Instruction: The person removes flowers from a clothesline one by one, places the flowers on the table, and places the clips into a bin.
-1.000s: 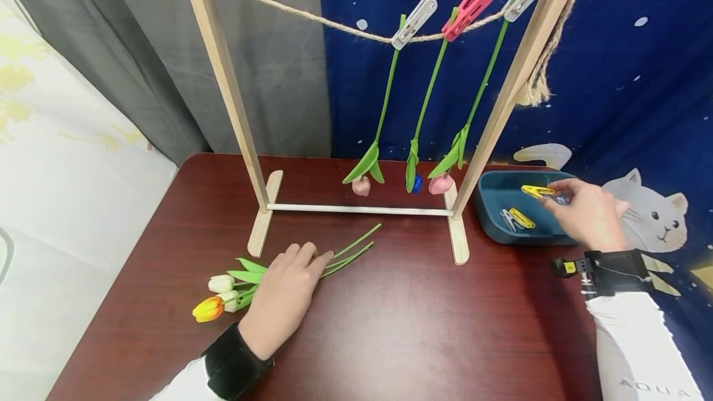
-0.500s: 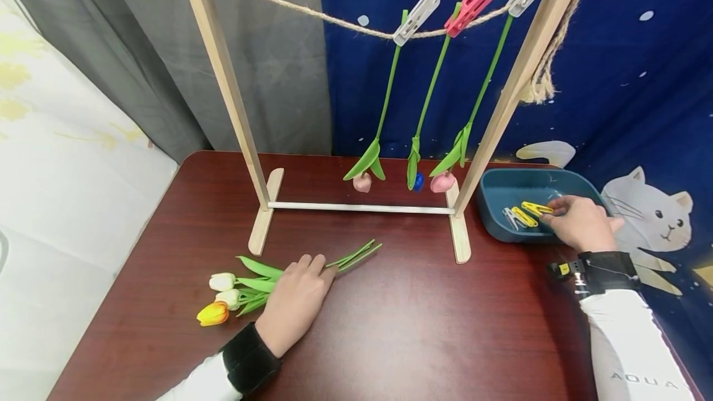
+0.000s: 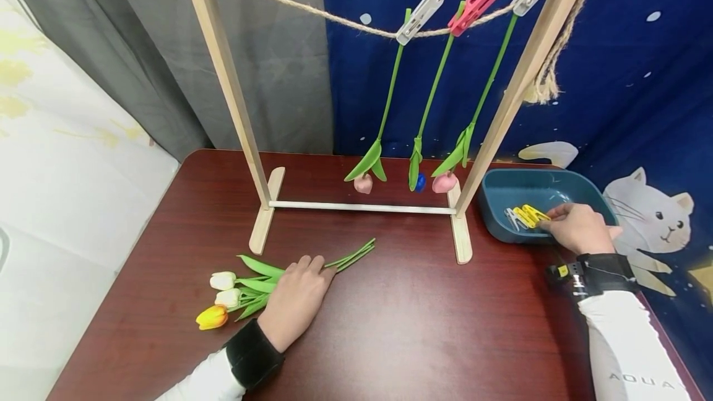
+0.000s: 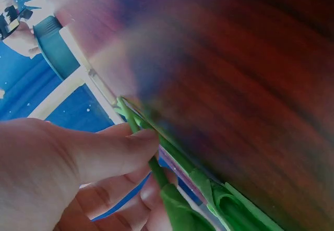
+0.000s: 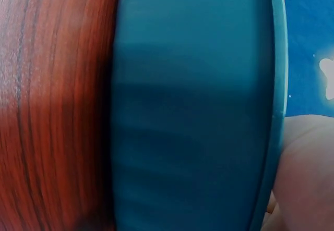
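Now your left hand (image 3: pixel 295 299) pinches smooth green stems (image 4: pixel 156 171) of the tulips (image 3: pixel 234 293) lying on the shiny brown table (image 3: pixel 418 327). Your right hand (image 3: pixel 579 228) has dropped lower into the smooth blue tray (image 3: pixel 501 187), fingers curled at a yellow clip (image 3: pixel 533 214). Whether it truly grips is hard to tell. Your wrist views are blurry.
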`<state>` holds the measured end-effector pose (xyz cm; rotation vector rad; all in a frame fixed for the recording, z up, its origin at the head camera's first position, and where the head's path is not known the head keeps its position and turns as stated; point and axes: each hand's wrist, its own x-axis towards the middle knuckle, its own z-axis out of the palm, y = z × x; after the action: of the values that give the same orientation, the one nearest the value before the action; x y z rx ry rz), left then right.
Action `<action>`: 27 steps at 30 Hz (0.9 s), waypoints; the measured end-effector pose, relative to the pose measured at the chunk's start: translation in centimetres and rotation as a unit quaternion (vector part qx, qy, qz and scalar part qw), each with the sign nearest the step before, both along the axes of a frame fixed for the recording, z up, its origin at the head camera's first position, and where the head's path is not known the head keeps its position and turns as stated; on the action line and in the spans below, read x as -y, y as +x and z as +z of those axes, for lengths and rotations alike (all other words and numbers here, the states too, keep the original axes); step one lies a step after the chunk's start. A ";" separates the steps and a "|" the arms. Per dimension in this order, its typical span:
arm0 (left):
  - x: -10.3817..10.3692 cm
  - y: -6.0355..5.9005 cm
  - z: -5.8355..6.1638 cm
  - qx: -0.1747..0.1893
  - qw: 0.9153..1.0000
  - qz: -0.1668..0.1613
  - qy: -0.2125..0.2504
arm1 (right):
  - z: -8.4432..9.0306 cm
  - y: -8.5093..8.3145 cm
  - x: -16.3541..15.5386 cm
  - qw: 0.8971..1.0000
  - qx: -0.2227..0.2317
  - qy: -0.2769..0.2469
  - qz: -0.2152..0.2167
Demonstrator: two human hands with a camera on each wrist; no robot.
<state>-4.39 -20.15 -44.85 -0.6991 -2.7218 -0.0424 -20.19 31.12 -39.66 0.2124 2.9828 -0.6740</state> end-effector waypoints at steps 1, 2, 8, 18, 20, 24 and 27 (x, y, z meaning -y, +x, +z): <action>0.0 0.0 0.0 0.002 1.000 0.000 0.000 | 0.0 0.0 0.0 1.000 0.003 -0.001 0.000; 0.0 0.0 0.0 0.003 1.000 0.000 0.001 | 0.0 0.0 -0.1 1.000 0.006 -0.001 0.000; 0.0 0.0 0.0 0.014 1.000 0.000 0.007 | 0.1 0.1 -0.1 1.000 0.019 -0.007 0.002; 0.1 0.4 0.1 0.015 1.000 -0.002 0.007 | 0.1 0.4 0.1 1.000 -0.029 -0.010 -0.006; 0.1 0.6 0.2 0.016 1.000 -0.002 0.007 | 0.4 0.5 0.2 0.999 -0.050 -0.011 -0.007; 0.0 0.9 0.8 0.019 1.000 -0.001 0.013 | 1.8 0.9 0.7 0.996 -0.084 -0.011 -0.002; -0.1 0.9 1.4 0.021 1.000 0.005 0.017 | 3.3 1.6 1.4 0.993 -0.118 -0.008 0.009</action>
<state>-3.48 -20.02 -43.42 -0.6829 -2.7575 -0.1019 -18.60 29.68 -36.41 0.1126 3.1960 -0.7726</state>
